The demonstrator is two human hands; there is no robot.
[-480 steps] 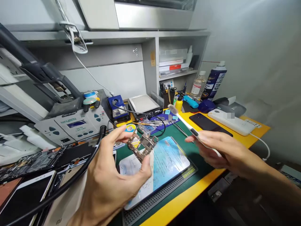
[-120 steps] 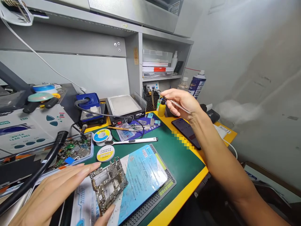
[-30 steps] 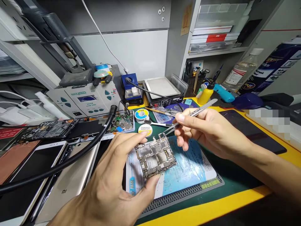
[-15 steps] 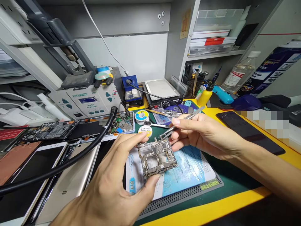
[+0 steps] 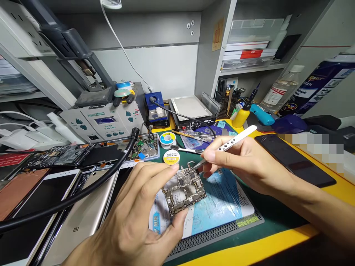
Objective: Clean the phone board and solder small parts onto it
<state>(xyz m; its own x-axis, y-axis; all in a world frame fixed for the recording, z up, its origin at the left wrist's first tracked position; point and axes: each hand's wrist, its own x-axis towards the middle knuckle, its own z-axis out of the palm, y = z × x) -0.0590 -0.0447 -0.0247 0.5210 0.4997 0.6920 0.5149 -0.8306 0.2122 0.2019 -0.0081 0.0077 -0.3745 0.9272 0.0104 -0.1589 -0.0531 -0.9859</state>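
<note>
Since 0.5 s ago, tweezers [image 5: 219, 150] tip now on circuit board [image 5: 183, 189].

A yellow-edged workbench [image 5: 277, 242] with a green mat [image 5: 273, 207] fills the lower frame, and at its centre lies a blue-and-white printed pad [image 5: 222, 201]. Left of it lie a gold phone back [image 5: 80, 225] and a black hose [image 5: 69, 199]; a grey soldering station [image 5: 102, 120] sits upper left. A black phone [image 5: 294, 160] lies at right, with a round yellow-labelled tin [image 5: 171, 157] near centre.
</note>
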